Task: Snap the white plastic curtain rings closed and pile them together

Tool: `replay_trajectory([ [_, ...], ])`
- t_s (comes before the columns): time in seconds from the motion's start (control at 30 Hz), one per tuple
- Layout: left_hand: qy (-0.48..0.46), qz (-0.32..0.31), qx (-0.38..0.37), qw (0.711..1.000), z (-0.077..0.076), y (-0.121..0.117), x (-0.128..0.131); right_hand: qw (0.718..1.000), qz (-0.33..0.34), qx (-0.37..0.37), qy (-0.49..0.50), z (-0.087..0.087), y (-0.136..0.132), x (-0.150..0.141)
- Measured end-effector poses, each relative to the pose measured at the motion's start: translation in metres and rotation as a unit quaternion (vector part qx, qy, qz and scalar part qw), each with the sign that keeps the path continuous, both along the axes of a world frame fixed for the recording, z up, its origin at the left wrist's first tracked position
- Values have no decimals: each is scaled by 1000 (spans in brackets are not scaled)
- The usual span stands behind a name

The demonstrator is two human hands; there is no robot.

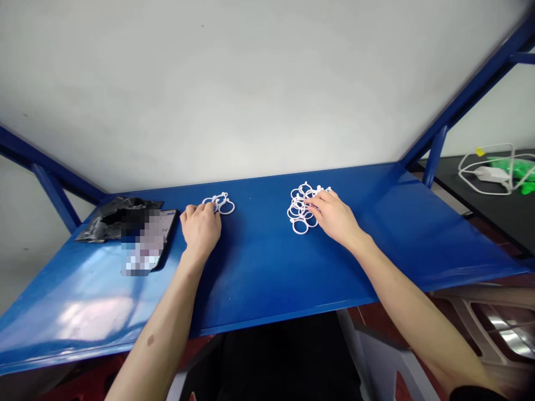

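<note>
A small group of white plastic rings with little round knobs (226, 208) lies on the blue table, left of the middle. My left hand (201, 227) is at its left side, fingers curled down over part of the group. Its fingertips are hidden, so what they grip does not show. Further right is a bigger heap of the same white rings (300, 226), several of them overlapping. My right hand (334, 216) reaches over the heap's right side, thumb and forefinger pinched on a ring there, and covers some of the rings.
A phone (165, 242), partly pixelated, lies left of my left hand beside a crumpled black plastic bag (98, 223). The blue tabletop (259, 267) meets a pale wall behind, with blue bars on both sides. On a dark table at right sit a white cable (485, 192) and green plastic (518, 170).
</note>
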State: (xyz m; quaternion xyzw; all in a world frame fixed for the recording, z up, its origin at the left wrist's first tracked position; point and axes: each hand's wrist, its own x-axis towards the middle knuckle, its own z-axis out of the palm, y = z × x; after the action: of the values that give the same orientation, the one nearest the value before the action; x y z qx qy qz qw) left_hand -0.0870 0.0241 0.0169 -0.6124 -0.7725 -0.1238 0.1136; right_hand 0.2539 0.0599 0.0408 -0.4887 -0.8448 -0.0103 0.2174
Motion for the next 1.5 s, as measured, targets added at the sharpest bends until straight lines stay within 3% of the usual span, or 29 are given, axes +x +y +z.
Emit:
replay_trajectory([
  [0.17,13,-23,24,999,-2,0,-1,997,30,46,57,1,-4,-6],
  [0.3,7,-73,140,987,1,-5,13,987,80,61,125,-1,-12,-19],
  [0.4,-11,-202,247,948,8,-17,40,975,132,33,177,-3,-22,-30],
  [0.53,-55,-386,270,880,14,-35,80,965,167,-45,197,-5,-37,-44],
  [0.67,-82,-452,277,844,12,-44,94,954,177,-108,215,-7,-47,-52],
  [0.77,-95,-464,258,842,9,-45,93,943,169,-121,261,-8,-50,-54],
  [0.87,-145,-466,235,841,7,-47,94,949,151,-81,263,-8,-49,-53],
  [0.97,-240,-372,215,871,7,-49,96,962,153,-15,224,-8,-47,-50],
  [1.03,-316,-306,159,884,7,-48,96,968,158,14,196,-8,-46,-49],
  [1.1,-395,-281,82,871,7,-45,95,970,162,29,179,-9,-46,-48],
  [1.17,-471,-268,22,840,6,-43,93,969,168,32,179,-9,-46,-47],
  [1.33,-589,-231,-29,774,3,-41,92,958,202,29,200,-9,-47,-50],
  [1.5,-581,-206,-17,787,-1,-45,93,944,246,-2,218,-11,-49,-50],
])
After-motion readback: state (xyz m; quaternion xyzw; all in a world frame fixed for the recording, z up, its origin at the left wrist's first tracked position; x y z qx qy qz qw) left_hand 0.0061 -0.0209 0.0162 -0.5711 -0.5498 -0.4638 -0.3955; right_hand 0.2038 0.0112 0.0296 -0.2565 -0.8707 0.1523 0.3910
